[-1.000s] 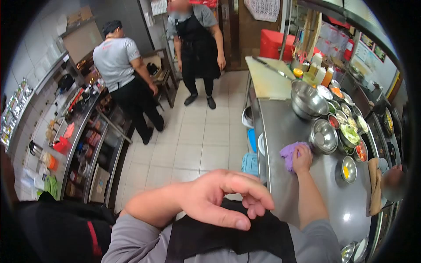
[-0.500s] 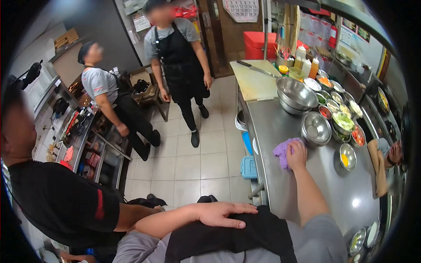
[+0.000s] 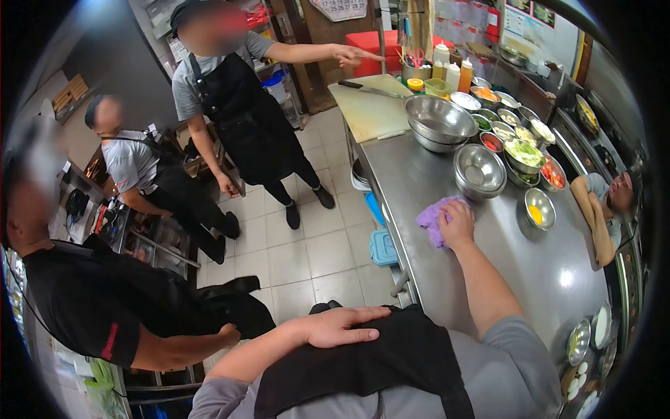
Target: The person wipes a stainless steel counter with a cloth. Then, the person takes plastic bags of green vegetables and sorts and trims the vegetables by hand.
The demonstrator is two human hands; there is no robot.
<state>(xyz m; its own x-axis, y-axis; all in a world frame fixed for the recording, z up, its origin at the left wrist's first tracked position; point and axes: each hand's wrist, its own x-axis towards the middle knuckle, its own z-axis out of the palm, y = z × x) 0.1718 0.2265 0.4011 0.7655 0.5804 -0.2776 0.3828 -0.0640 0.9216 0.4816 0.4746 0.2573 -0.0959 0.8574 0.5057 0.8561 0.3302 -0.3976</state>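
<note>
My right hand (image 3: pixel 457 223) rests on a crumpled purple cloth (image 3: pixel 432 221) on the steel table (image 3: pixel 447 286), its fingers curled over the cloth's right side. Just beyond it stands a stack of metal bowls (image 3: pixel 480 172). My left hand (image 3: pixel 342 327) lies flat across the front of my black apron (image 3: pixel 335 370), fingers stretched out and holding nothing. Right of the cloth is a small metal bowl with yellow contents (image 3: pixel 536 209).
A knife (image 3: pixel 370 89) lies across a cutting board (image 3: pixel 363 115) at the far end. Bowls of chopped food (image 3: pixel 523 153) and squeeze bottles (image 3: pixel 465 75) line the right. Three co-workers stand left, one in a black apron (image 3: pixel 248 129) pointing toward the table. Another person leans at the right edge.
The co-worker in the black apron has come nearer and raised an arm to point. The co-worker at left has shifted. My view has turned slightly; my hands keep about the same places.
</note>
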